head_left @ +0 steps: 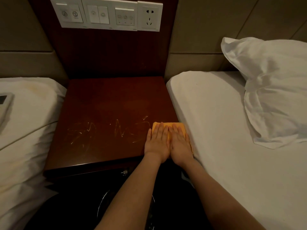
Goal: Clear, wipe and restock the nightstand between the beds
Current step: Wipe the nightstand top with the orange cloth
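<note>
Nightstand (106,103) stands between two white-sheeted beds, its dark reddish wood top bare except for a folded yellow cloth (167,126) at the front right corner, just beside the right bed (216,130). Both hands lie flat on that cloth, fingers extended and held together, palms down: the left hand (157,143) and the right hand (180,145) touch side by side, covering most of the cloth so only its far edge and a sliver at the right show. Pale scribbled streaks (116,130) mark the wood across the front half; they form no readable writing. A small metal knob (124,172) shows on the front below the top.

Behind, a dark wood panel carries a row of white wall switch plates (94,14) and a power socket (150,16); their icons are too small to read. Padded beige headboards flank the panel. A crumpled white pillow (274,90) sits on the right bed. On the left bed (29,122) lies a grey remote-like device (5,107), partly cut off.
</note>
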The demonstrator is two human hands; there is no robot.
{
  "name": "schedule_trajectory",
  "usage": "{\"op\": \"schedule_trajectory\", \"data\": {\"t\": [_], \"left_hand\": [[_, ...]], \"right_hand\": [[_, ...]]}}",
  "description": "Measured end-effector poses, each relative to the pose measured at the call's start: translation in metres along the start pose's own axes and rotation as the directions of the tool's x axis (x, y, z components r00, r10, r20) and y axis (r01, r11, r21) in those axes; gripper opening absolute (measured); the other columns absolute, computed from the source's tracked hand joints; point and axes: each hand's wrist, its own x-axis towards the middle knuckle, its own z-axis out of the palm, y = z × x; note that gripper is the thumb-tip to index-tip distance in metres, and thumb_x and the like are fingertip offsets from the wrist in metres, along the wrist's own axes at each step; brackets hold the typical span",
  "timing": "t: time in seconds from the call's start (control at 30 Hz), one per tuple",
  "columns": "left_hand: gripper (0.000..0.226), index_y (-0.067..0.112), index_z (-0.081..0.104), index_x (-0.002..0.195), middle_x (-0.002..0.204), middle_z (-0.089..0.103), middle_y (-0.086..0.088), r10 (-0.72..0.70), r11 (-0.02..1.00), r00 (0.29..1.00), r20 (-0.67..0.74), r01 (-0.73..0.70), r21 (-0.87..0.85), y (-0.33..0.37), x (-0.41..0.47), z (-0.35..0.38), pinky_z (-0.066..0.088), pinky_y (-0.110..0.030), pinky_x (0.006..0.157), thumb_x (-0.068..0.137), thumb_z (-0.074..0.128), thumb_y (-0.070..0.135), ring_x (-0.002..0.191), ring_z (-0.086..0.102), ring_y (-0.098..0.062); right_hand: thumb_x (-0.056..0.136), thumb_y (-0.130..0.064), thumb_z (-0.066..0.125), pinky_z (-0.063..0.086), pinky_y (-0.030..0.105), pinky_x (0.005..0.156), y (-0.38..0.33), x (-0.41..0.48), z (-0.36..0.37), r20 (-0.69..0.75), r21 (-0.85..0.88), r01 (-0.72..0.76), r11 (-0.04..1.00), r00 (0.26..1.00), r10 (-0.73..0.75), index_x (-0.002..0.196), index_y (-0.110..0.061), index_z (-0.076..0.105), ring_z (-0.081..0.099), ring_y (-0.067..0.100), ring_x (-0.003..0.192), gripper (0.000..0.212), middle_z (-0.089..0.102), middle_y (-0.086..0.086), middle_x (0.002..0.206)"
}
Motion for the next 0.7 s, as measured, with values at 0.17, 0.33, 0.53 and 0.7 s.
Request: {"op": "schedule_trajectory", "data": {"t": [0.17, 0.33, 0.53, 0.7], "left_hand": [[0.055, 0.017, -0.015, 0.149, 0.156, -0.025, 0.000, -0.027, 0.999, 1.000, 0.000, 0.027, -0.017, -0.010, 0.020, -0.012, -0.015, -0.038, 0.115, 0.102, 0.007, 0.033, 0.144, -0.022, -0.015], [0.055, 0.017, -0.014, 0.150, 0.156, -0.023, 0.000, -0.049, 0.999, 0.999, -0.009, 0.049, -0.006, -0.024, 0.040, -0.021, -0.014, -0.039, 0.116, 0.102, 0.008, 0.034, 0.145, -0.020, -0.016], [0.055, 0.017, -0.013, 0.150, 0.157, -0.023, -0.001, -0.053, 0.998, 0.999, -0.010, 0.053, -0.023, -0.039, 0.052, -0.028, -0.014, -0.040, 0.116, 0.102, 0.009, 0.034, 0.145, -0.020, -0.016], [0.055, 0.017, -0.013, 0.150, 0.157, -0.022, -0.001, -0.053, 0.999, 0.998, -0.020, 0.053, -0.007, -0.051, 0.053, -0.029, -0.015, -0.040, 0.115, 0.102, 0.007, 0.034, 0.145, -0.020, -0.015]], "right_hand": [[0.102, -0.029, 0.023, -0.006, 0.035, 0.118, -0.004, 0.028, -0.003, 0.012, -0.045, 0.021, 0.999, 1.000, -0.021, 0.152, -0.020, -0.001, -0.008, 0.013, 0.147, 0.056, -0.006, -0.002, 0.160], [0.103, -0.029, 0.022, -0.006, 0.037, 0.118, -0.014, 0.053, -0.003, -0.017, -0.015, 0.049, 0.999, 0.999, -0.050, 0.152, -0.020, 0.003, -0.007, 0.014, 0.147, 0.053, -0.003, -0.001, 0.160], [0.102, -0.029, 0.022, -0.004, 0.037, 0.118, -0.026, 0.070, -0.006, -0.045, -0.006, 0.070, 0.998, 0.997, -0.070, 0.151, -0.021, 0.008, -0.004, 0.014, 0.147, 0.052, 0.000, -0.002, 0.160], [0.102, -0.028, 0.023, -0.005, 0.037, 0.118, -0.037, 0.074, -0.004, -0.035, -0.009, 0.072, 0.997, 0.997, -0.072, 0.151, -0.021, 0.006, -0.006, 0.015, 0.147, 0.052, -0.001, -0.001, 0.160]]}}
